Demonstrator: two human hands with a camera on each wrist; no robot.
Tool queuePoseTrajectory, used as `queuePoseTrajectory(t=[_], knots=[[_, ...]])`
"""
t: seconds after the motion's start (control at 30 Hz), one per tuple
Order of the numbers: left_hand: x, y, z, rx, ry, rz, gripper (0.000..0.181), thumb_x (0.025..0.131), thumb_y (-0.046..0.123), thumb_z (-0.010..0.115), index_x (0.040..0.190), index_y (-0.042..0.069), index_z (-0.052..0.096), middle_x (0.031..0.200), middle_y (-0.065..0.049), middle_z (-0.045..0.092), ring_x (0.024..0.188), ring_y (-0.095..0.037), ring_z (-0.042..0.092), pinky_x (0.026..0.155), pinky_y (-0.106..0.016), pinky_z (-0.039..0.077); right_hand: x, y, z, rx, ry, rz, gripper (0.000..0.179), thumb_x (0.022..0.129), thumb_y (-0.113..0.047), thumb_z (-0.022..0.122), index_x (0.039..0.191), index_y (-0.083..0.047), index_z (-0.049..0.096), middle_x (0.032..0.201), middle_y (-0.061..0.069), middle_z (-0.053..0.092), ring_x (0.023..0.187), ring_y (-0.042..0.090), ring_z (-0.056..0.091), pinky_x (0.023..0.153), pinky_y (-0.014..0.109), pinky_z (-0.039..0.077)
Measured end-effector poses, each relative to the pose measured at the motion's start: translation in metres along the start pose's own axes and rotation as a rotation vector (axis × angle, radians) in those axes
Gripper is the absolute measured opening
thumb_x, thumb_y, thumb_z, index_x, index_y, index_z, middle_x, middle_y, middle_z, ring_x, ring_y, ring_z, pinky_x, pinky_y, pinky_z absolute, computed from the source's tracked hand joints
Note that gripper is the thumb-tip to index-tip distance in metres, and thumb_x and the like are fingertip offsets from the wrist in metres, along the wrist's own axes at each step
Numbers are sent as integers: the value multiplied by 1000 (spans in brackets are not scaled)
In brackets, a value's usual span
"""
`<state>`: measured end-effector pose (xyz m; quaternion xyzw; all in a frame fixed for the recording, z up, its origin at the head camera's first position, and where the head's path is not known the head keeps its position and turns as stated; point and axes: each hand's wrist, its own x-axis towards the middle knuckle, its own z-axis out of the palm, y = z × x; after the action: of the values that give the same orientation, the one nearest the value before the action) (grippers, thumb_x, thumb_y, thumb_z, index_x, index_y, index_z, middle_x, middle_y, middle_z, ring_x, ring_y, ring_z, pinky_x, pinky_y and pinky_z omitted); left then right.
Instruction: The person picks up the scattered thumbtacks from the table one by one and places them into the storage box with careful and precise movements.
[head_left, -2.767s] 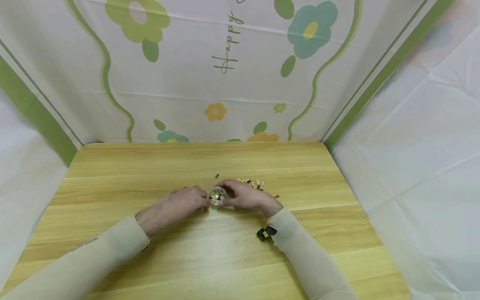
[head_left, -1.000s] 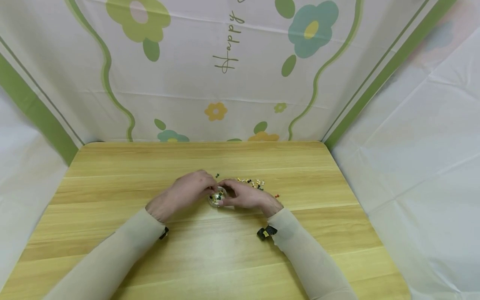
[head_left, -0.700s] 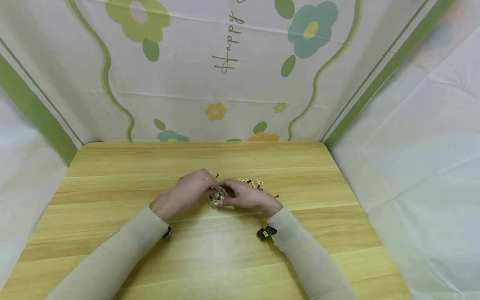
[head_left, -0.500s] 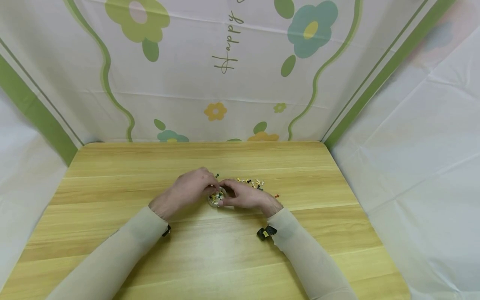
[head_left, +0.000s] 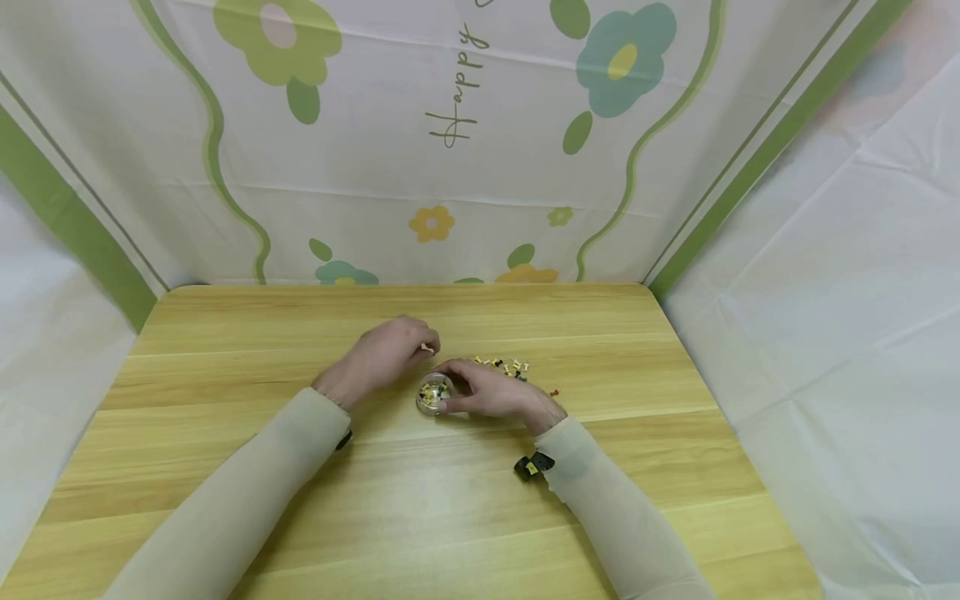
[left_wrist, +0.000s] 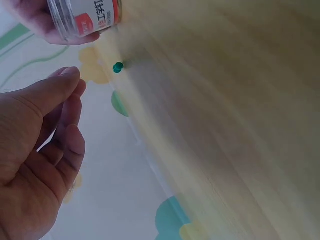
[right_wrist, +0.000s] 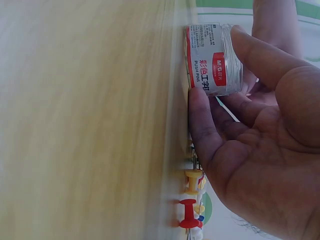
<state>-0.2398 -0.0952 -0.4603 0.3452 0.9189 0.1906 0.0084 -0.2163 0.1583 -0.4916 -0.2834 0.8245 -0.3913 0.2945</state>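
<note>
My right hand [head_left: 491,392] grips a small clear round jar [head_left: 431,398] on the table, thumb on the near side and fingers round the far side. The jar stands uncovered with several push pins inside; its label [right_wrist: 205,55] reads "PUSH PINS" in the right wrist view. My left hand [head_left: 393,346] is behind and left of the jar, low over the table, fingers loosely bent. In the left wrist view, a green push pin [left_wrist: 118,67] lies on the table just beyond the left thumb [left_wrist: 70,75], apart from it. Nothing shows between the left fingers.
Several loose push pins [head_left: 515,367] in mixed colours lie scattered behind the right hand. A red push pin [head_left: 554,392] lies a little apart on the right. The wooden table [head_left: 435,517] backs onto a flowered curtain [head_left: 375,167].
My left hand goes from the jar's left side to over its mouth, then away to the back by the green push pin. The right hand and jar stay put.
</note>
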Motion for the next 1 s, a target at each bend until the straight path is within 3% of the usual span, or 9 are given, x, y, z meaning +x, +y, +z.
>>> queuePoseTrajectory(t=[0.27, 0.57, 0.77, 1.0], knots=[[17, -4, 5, 55, -79, 1, 17, 110, 3, 80, 124, 9, 86, 125, -7, 87, 120, -27, 82, 109, -45, 69, -1, 0, -1, -5, -8, -22, 59, 115, -31, 80, 165, -10, 58, 157, 10, 67, 141, 22, 63, 127, 45, 52], [33, -6, 11, 107, -149, -29, 13, 111, 4, 79, 119, 11, 87, 123, -8, 87, 118, -27, 82, 105, -43, 70, 0, 3, -2, -5, -4, -25, 60, 115, -32, 79, 167, -10, 57, 160, 11, 65, 145, 25, 62, 129, 47, 51], [37, -7, 13, 96, -164, -40, 16, 114, 2, 74, 110, 11, 86, 117, -7, 86, 112, -25, 80, 101, -43, 69, 0, 3, -1, -7, -6, -32, 60, 116, -31, 78, 168, -10, 57, 162, 11, 64, 146, 25, 61, 129, 47, 51], [31, -8, 10, 38, -172, -53, 13, 114, 3, 75, 113, 11, 86, 119, -6, 87, 113, -24, 80, 104, -45, 69, 1, 3, -1, -12, -6, -25, 61, 115, -32, 79, 167, -11, 57, 159, 9, 65, 145, 22, 61, 130, 46, 50]])
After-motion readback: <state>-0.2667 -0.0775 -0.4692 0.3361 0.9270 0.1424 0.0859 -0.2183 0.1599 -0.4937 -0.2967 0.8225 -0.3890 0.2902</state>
